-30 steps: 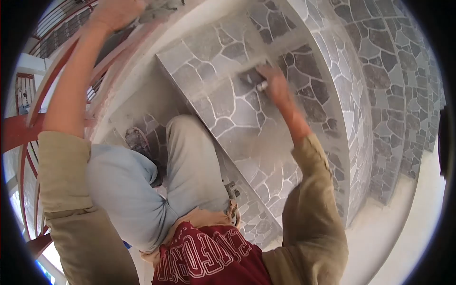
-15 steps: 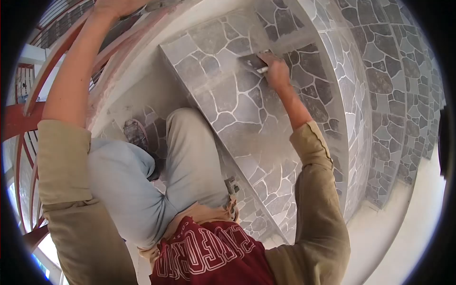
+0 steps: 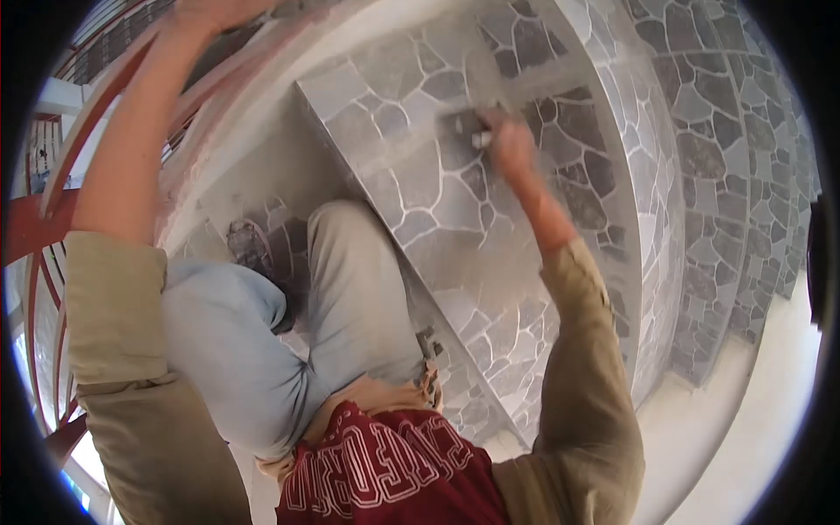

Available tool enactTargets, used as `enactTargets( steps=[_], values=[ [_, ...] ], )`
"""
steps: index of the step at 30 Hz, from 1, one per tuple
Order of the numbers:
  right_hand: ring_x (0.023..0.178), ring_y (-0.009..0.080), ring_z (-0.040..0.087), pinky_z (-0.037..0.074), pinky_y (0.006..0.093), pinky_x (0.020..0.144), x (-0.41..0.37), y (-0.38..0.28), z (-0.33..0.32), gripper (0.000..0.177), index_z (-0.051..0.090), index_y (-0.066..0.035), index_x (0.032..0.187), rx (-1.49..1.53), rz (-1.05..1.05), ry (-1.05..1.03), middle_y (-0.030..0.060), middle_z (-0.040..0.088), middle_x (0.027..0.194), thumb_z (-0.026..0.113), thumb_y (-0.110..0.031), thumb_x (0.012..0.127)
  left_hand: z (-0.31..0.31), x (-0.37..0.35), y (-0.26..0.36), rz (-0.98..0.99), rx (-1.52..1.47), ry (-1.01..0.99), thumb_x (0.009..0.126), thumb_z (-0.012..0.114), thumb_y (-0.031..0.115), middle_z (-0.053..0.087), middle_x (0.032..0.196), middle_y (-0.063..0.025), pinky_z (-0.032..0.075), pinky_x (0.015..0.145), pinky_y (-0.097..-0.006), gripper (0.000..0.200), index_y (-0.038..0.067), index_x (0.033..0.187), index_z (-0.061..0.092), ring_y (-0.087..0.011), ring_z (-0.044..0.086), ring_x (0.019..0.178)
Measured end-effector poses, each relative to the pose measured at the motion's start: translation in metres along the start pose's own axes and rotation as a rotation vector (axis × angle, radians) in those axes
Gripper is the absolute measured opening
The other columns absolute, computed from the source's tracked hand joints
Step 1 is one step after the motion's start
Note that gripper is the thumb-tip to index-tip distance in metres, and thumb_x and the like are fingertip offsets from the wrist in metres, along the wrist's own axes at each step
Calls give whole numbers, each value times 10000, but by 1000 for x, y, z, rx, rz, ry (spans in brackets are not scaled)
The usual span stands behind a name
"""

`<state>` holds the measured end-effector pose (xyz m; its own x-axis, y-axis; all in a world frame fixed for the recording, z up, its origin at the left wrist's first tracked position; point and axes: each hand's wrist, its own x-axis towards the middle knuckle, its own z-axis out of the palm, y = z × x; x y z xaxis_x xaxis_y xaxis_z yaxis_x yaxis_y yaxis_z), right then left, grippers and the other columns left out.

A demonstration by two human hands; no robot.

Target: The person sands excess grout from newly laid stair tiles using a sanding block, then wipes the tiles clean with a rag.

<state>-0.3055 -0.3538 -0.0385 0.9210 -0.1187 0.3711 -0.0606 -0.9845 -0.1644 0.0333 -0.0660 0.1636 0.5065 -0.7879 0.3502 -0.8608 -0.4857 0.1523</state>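
the flat tool (image 3: 458,131) juts leftward from the right hand (image 3: 509,147).

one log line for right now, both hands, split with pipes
right hand: gripping flat trowel at stone-patterned surface, blurred | left hand: near red railing, grip unclear at view's top edge

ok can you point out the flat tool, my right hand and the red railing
flat tool (image 3: 456,133): head view, on its blurred dark blade
right hand (image 3: 511,147): head view, on the back of the hand
red railing (image 3: 24,229): head view, on its thick bar
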Motion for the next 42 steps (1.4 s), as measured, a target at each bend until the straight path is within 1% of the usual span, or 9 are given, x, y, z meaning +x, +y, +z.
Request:
enactTargets(
  steps=[2,7,11,15,17,19,30,32,42],
  values=[
    [1127,376,679,529,435,980,24,-1,-12,378,744,-93,1180,-86,355,-267,134,735,1168,591,-31,840,-2,0,11,-50,19,-60,828,621,201,705,1134,-184,528,919,-475,373,131,1184,709,-378,659,1063],
    [988,363,715,567,444,855,-4,-21,5,363,743,-124,1170,-151,36,-20,155,731,1111,589,-38,852,3,-6,6,63,18,136,814,595,174,708,1090,-184,528,911,-483,375,123,1166,713,-385,662,1038],
    [1132,302,684,510,443,988,29,-30,-13,316,759,-128,1111,-87,414,-373,120,740,1156,559,-100,868,-5,2,12,-34,50,-30,804,602,174,709,1101,-187,531,908,-486,398,127,1186,704,-391,665,1036],
    [1096,298,690,513,417,974,-1,-50,1,321,754,-118,1113,-52,92,-62,111,737,1156,560,-98,857,4,2,-2,30,35,85,809,609,203,710,1074,-190,538,888,-496,402,145,1196,702,-393,676,1017],
    [1126,282,684,504,414,1000,2,-45,-4,317,754,-120,1117,-35,176,-125,110,735,1168,564,-110,863,15,-1,-9,44,27,67,815,607,218,710,1061,-192,541,880,-500,399,154,1197,704,-392,679,1010],
    [1188,278,660,487,443,1029,-4,-33,-4,313,747,-118,1133,36,169,-112,102,724,1212,565,-133,879,36,10,-37,109,79,53,981,589,439,630,1319,-166,479,990,-451,479,141,1355,602,-375,583,1206],
    [1264,288,599,414,457,1098,14,-43,6,390,705,-100,1237,-216,359,-166,103,671,1324,548,-115,881,23,3,-21,97,70,82,956,590,433,680,1206,-128,508,939,-487,469,235,1381,590,-371,630,1125],
    [1244,316,603,440,464,1052,-9,-56,8,389,707,-86,1220,-208,117,-86,120,664,1331,546,-94,866,23,5,-20,-13,101,-25,987,557,476,646,1266,-137,480,968,-468,493,164,1367,592,-378,591,1184],
    [1162,343,644,458,431,1032,-13,-26,11,332,731,-74,1153,-68,242,50,154,713,1196,557,-117,873,23,3,-18,18,147,4,986,588,434,639,1266,-135,499,915,-467,453,194,1370,589,-380,611,1131]
  ],
)
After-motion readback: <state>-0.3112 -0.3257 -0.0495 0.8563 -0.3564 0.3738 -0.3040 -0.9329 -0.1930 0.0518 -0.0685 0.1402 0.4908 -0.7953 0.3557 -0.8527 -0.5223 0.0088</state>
